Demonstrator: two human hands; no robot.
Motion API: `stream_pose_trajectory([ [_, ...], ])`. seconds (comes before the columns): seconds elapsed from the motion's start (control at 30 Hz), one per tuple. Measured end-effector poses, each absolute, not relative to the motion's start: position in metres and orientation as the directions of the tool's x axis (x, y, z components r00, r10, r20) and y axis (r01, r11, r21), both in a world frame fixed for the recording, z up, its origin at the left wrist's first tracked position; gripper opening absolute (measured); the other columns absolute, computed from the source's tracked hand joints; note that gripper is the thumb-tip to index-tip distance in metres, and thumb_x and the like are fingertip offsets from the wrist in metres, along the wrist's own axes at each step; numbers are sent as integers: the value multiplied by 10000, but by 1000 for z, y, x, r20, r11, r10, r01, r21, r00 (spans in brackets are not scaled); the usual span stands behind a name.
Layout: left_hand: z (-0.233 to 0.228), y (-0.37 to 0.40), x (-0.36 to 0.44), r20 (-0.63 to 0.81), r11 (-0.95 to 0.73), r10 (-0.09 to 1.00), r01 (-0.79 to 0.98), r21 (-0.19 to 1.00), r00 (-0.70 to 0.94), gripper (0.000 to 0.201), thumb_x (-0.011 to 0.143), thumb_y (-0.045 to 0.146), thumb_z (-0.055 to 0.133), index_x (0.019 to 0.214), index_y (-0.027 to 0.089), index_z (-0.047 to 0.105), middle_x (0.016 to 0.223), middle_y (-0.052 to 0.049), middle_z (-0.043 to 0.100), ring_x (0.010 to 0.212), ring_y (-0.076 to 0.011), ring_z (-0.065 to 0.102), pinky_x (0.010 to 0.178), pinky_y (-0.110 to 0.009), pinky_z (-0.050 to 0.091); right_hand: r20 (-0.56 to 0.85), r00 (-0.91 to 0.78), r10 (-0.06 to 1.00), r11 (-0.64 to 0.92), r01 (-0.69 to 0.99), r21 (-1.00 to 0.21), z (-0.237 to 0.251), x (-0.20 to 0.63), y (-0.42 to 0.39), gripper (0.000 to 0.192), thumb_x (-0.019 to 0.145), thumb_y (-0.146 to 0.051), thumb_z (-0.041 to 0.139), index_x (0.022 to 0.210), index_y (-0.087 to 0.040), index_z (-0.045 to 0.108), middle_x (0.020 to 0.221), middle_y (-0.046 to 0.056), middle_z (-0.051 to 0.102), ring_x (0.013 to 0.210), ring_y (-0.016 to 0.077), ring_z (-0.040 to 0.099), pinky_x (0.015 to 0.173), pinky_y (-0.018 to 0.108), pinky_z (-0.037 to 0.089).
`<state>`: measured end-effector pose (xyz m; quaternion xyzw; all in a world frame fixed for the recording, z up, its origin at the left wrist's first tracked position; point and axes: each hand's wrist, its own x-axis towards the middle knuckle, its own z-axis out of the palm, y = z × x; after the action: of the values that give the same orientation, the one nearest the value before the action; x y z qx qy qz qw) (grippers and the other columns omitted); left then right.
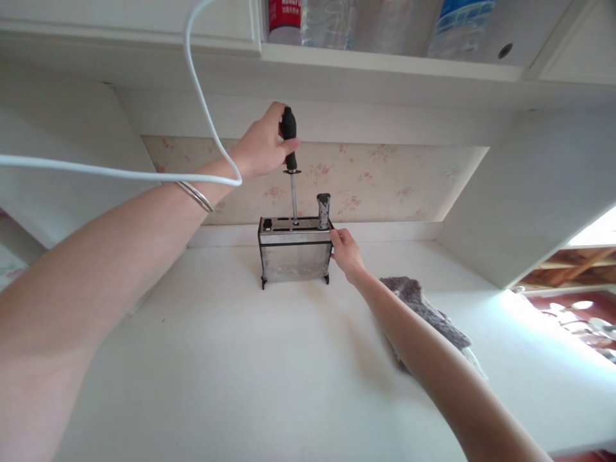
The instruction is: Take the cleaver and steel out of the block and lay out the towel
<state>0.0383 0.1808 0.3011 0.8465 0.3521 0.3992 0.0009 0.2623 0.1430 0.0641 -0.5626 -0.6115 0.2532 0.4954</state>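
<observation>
My left hand (267, 142) is wrapped round the black handle of a honing steel (294, 196). Its thin metal rod stands upright, with the tip at a hole in the top of the knife block (296, 260). The block has a metal top with slots, black edges, clear-looking sides and small black feet. At the block's top right corner, my right hand (346, 250) grips its side between thumb and fingers. A knife with a worn, mottled handle (324, 208) sits in the right end of the block; its blade cannot be made out clearly.
A grey-brown cloth (423, 308) lies on the white counter (240, 372), partly behind my right forearm. Overhead, a cabinet shelf (385, 59) holds several bottles. A white cable (120, 172) crosses before my left forearm. Flowered wall covering (385, 186) runs along the back.
</observation>
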Motion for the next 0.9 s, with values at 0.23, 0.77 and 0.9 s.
stream_pose_trajectory([
  [0.23, 322, 159, 34, 779, -713, 542, 664, 225, 317, 596, 827, 451, 502, 1231, 46, 335, 1183, -85, 612, 890, -61, 650, 649, -164, 487, 317, 223, 922, 180, 478, -860, 68, 256, 140, 443, 881, -595, 303, 1079, -267, 525, 1021, 38, 644, 901, 197, 577, 795, 355, 472],
  [0.77, 123, -38, -98, 914, -863, 335, 465, 199, 231, 560, 797, -12, 576, 1270, 272, 476, 1346, -42, 542, 1125, -251, 595, 708, -286, 617, 492, 154, 857, 248, 715, -654, 118, 243, 139, 520, 869, -500, 403, 1260, -172, 503, 1316, 136, 523, 1243, 292, 433, 1026, 431, 322],
  [0.9, 90, -88, -122, 681, -686, 693, 508, 521, 237, 439, 943, 191, 310, 1315, 338, 490, 1365, -25, 525, 934, -198, 683, 541, -220, 607, 508, 72, 859, 247, 809, -533, 133, 235, 148, 381, 862, -475, 437, 1056, -184, 588, 1027, 124, 656, 1001, 286, 581, 833, 385, 439],
])
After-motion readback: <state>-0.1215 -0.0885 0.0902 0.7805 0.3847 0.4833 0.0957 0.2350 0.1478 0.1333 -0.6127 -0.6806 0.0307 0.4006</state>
